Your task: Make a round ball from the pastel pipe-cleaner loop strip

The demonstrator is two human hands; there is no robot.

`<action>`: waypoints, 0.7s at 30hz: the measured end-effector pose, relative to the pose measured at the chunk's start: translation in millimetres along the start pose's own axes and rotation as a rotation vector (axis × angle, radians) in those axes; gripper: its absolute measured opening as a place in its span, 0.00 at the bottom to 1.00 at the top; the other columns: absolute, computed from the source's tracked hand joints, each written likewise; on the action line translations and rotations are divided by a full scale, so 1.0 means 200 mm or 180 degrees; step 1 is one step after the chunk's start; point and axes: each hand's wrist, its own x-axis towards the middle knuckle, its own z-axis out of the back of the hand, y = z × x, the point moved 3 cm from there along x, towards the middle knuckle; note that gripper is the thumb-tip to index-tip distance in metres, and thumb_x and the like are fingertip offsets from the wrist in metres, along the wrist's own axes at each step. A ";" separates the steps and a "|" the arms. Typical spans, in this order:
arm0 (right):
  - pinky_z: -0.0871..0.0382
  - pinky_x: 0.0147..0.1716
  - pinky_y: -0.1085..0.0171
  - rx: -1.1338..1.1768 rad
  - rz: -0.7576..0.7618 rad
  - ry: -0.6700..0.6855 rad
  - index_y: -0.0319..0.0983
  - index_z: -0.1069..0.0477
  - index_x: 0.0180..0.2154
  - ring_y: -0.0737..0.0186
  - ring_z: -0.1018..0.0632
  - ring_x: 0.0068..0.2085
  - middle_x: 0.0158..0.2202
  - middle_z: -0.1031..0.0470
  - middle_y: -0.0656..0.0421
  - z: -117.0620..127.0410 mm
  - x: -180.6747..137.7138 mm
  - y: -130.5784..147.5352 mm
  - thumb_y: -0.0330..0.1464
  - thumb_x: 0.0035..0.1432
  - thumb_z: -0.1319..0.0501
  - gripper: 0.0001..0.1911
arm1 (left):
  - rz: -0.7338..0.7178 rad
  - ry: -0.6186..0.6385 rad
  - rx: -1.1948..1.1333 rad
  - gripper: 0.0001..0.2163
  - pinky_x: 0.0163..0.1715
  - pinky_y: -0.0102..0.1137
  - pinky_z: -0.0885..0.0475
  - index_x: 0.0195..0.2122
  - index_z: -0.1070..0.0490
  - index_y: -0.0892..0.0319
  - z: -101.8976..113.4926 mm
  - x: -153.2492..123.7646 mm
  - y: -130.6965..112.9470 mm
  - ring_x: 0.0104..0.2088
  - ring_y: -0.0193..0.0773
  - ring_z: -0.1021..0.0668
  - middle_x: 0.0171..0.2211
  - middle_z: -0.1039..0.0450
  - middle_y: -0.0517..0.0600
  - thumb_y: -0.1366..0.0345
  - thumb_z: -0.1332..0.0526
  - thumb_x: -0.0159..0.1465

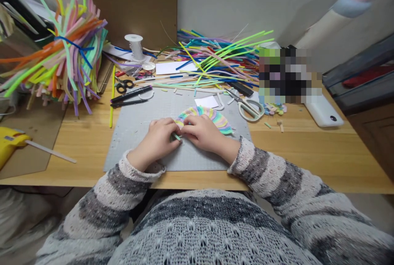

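A fan-shaped piece made of pastel pipe cleaners (212,117) lies on the grey cutting mat (138,125). My right hand (205,133) rests on its near edge, fingers curled and pressing on it. My left hand (158,137) sits just left of it, fingers closed in a pinch on a short pale green pipe-cleaner piece (177,137) that pokes out between the two hands. Both hands touch at the fingertips.
A loose heap of coloured pipe cleaners (221,57) covers the back of the wooden desk (308,150). A big bundle (67,47) stands at left. Pale scissors (250,109), black scissors (124,85), black pens (131,94), a thread spool (134,47), a white device (323,111) and a yellow glue gun (9,141) lie around.
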 end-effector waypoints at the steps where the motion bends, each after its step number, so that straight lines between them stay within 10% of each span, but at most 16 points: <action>1: 0.48 0.39 0.60 -0.0051 0.0021 -0.0002 0.43 0.25 0.41 0.58 0.31 0.45 0.45 0.26 0.55 0.00 0.00 0.00 0.33 0.67 0.45 0.09 | -0.0015 0.0030 -0.0072 0.10 0.49 0.43 0.38 0.40 0.28 0.56 0.01 -0.02 0.00 0.49 0.48 0.27 0.44 0.27 0.52 0.62 0.35 0.58; 7: 0.49 0.37 0.59 -0.0532 0.0059 0.0153 0.40 0.27 0.41 0.57 0.32 0.44 0.44 0.26 0.54 -0.02 0.02 0.01 0.34 0.69 0.48 0.12 | 0.0535 -0.0427 0.0339 0.21 0.53 0.49 0.40 0.55 0.34 0.53 -0.02 -0.17 -0.03 0.55 0.53 0.30 0.55 0.31 0.57 0.57 0.37 0.62; 14: 0.47 0.34 0.58 -0.0884 -0.0614 0.0257 0.35 0.27 0.42 0.54 0.29 0.40 0.42 0.26 0.49 0.04 -0.01 0.05 0.28 0.68 0.50 0.12 | -0.0259 -0.0399 0.0882 0.13 0.63 0.56 0.56 0.51 0.29 0.49 0.01 -0.08 -0.02 0.61 0.50 0.32 0.57 0.28 0.51 0.69 0.45 0.68; 21: 0.42 0.34 0.58 -0.0690 -0.0738 0.0156 0.35 0.26 0.41 0.53 0.28 0.40 0.42 0.26 0.49 0.05 -0.01 0.00 0.30 0.68 0.49 0.12 | -0.0645 -0.0284 -0.0036 0.22 0.60 0.43 0.36 0.57 0.33 0.58 -0.04 0.01 0.00 0.59 0.43 0.30 0.60 0.33 0.57 0.78 0.47 0.63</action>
